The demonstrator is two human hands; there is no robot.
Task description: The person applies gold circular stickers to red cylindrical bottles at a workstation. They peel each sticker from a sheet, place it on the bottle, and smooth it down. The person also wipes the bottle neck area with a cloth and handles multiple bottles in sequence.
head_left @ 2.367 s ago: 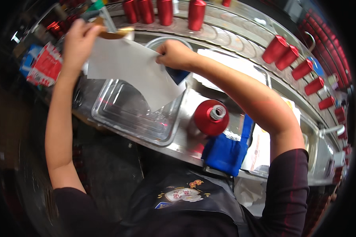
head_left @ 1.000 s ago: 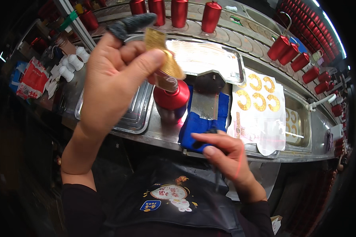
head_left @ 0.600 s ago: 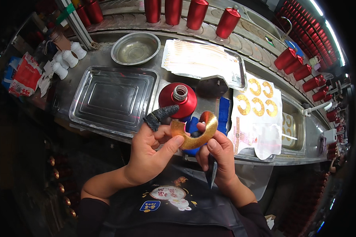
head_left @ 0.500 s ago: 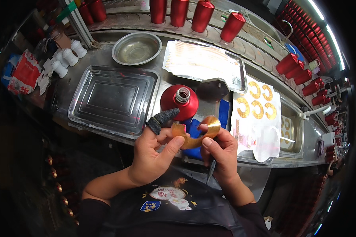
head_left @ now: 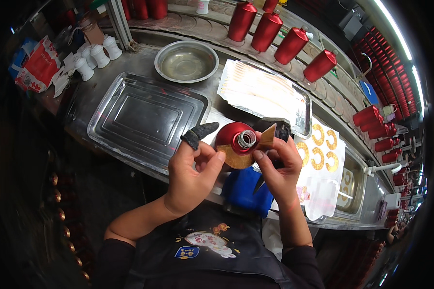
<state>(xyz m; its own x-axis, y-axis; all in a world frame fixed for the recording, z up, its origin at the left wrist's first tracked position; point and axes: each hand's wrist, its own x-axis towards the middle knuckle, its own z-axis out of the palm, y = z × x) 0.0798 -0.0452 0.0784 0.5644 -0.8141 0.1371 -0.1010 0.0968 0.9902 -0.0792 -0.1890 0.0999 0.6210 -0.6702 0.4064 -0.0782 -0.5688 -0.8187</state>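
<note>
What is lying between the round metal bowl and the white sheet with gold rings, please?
In the head view, between the round metal bowl and the white sheet with gold rings lies a shallow metal tray holding pale sheets.

Steel counter [head_left: 144,58] (curved), dim floor, perhaps strip light [head_left: 395,33]

Bright strip lights [head_left: 395,33] upper right, glare on steel tray [head_left: 144,118] and bowl [head_left: 186,61]. Left side and lower floor dim. Heavy fisheye bending, black vignette at rim. Centre sharp.
</note>
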